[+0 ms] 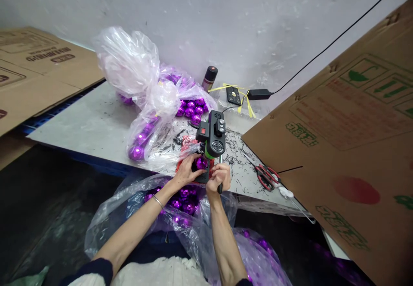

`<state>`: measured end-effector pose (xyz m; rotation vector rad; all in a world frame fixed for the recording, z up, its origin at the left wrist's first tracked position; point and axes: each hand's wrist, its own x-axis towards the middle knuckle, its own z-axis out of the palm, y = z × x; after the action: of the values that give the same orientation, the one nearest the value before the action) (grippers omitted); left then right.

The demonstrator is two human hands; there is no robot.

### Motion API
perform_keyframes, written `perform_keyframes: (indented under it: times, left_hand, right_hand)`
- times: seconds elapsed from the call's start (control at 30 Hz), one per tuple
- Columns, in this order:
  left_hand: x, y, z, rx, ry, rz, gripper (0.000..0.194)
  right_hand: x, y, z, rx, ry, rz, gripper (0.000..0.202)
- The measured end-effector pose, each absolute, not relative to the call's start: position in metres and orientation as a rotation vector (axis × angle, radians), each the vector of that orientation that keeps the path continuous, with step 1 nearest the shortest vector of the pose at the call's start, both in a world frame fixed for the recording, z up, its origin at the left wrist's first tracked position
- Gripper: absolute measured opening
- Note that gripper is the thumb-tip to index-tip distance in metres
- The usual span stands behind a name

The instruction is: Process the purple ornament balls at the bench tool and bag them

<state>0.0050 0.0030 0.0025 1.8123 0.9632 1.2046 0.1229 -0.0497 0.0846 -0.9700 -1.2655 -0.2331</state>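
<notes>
My left hand [187, 170] is closed around a shiny purple faceted ball [201, 163], which sits beneath a small black bench machine [217, 133] with a red switch and a green band. My right hand [220, 177] wraps round the machine's lever [220, 188], a metal rod with a black grip. The machine stands on a red base near the table's front edge. Just below my hands, an open clear plastic bag [122, 210] of purple balls lies across my lap.
Tied clear bags [129, 70] with more purple balls stand left on the white table [80, 113]. Red-handled scissors [266, 176] lie right, beside a large carton [338, 148]. Behind are a dark spray can [210, 77] and a black power adapter [260, 94]. Black scraps litter the tabletop.
</notes>
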Motion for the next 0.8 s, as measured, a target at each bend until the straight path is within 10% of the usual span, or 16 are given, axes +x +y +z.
perform_keyframes:
  times: [0.37,0.53,0.8]
  left_hand:
    - [-0.034,-0.059,-0.007,2.131,0.986,1.257,0.053]
    - [-0.057,-0.067,0.002,2.374,0.916,1.189,0.083]
    - [-0.102,0.049,0.063,2.095,1.89,0.778,0.052]
  right_hand:
    - [0.117,-0.065,0.146,-1.196,-1.137,0.082,0.05]
    - [0.115,-0.066,0.13,-1.164,-1.159,0.028,0.047]
    - [0.116,-0.065,0.127,-1.14,-1.182,0.011,0.045]
